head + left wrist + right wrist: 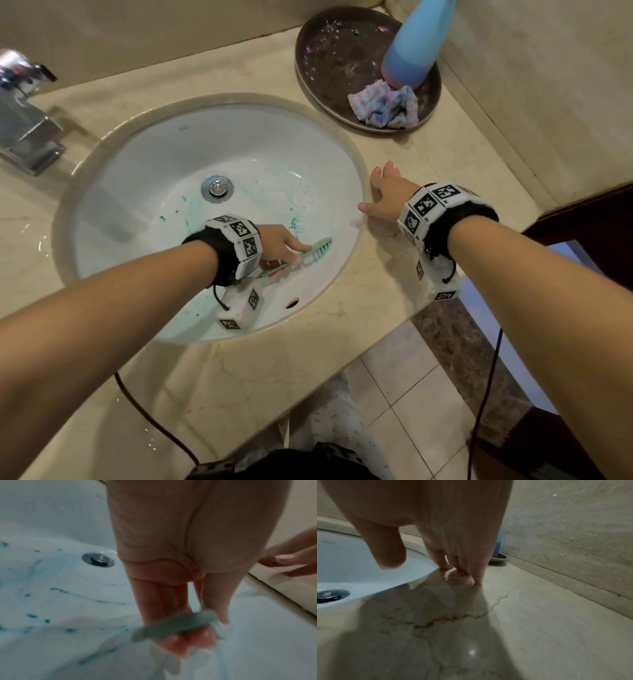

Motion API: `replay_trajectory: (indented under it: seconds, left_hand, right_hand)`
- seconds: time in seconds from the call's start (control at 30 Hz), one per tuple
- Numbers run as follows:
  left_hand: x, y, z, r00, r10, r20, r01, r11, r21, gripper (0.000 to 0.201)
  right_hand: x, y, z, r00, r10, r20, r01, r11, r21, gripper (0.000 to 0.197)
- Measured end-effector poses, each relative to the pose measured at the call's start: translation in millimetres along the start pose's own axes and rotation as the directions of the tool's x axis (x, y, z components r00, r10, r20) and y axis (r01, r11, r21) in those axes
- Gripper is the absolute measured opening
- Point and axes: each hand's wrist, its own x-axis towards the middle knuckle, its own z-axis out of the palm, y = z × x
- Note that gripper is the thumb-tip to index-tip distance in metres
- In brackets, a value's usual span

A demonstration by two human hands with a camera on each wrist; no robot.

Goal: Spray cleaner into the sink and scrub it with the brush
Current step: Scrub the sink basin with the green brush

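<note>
In the sink (144, 161), left grip (279, 241) grasps the brush (317, 249); right grip (388, 195) released, resting on counter (428, 150)

Your sink (164, 164) is set into the counter (428, 164) straight ahead of you, its drain (216, 188) near the middle of the bowl. The faucet (27, 137) stands on the counter at the sink's far left. Off to the far right, against the wall, sits a tray (335, 61) — on it a bottle (416, 44) stands upright with a cloth (383, 106) just in front, touching its base. Your left hand (277, 243) is inside the bowl on its near right side, the brush (308, 251) in it reaching rightward toward the bowl's wall. Your right hand (387, 193) rests on the counter just right of the sink's rim — fingertips (478, 580) touching the surface.
</note>
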Motion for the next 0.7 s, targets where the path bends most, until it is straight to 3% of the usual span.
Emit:
replay_trajectory:
  seconds: [0.1, 0.23, 0.37, 0.5, 0.7]
  left_hand:
    - [-12, -12, -4, 0.993, -0.033, 0.111, 0.039, 0.998, -0.052, 0.04]
    - [-29, -41, -10, 0.97, -0.116, 0.211, 0.116, 0.993, 0.013, 0.04]
    - [-24, -39, -4, 0.991, -0.088, 0.099, 0.082, 0.995, 0.062, 0.042]
    - [-16, -20, 5, 0.999, -0.019, 0.047, 0.021, 0.999, -0.044, 0.042]
    - [-38, -38, -8, 0.974, -0.099, 0.204, 0.086, 0.994, 0.073, 0.039]
  right_hand:
    - [0, -1, -1, 1.0, 0.005, 0.005, -0.005, 1.0, -0.009, 0.081]
    - [-1, -1, -1, 1.0, 0.008, 0.007, -0.008, 1.0, -0.02, 0.081]
    - [0, -2, -1, 1.0, 0.007, 0.007, -0.007, 1.0, -0.014, 0.083]
    - [-1, -2, -1, 1.0, 0.007, 0.006, -0.007, 1.0, -0.017, 0.083]
    - [0, -2, 0, 1.0, 0.014, 0.004, -0.014, 0.999, -0.029, 0.085]
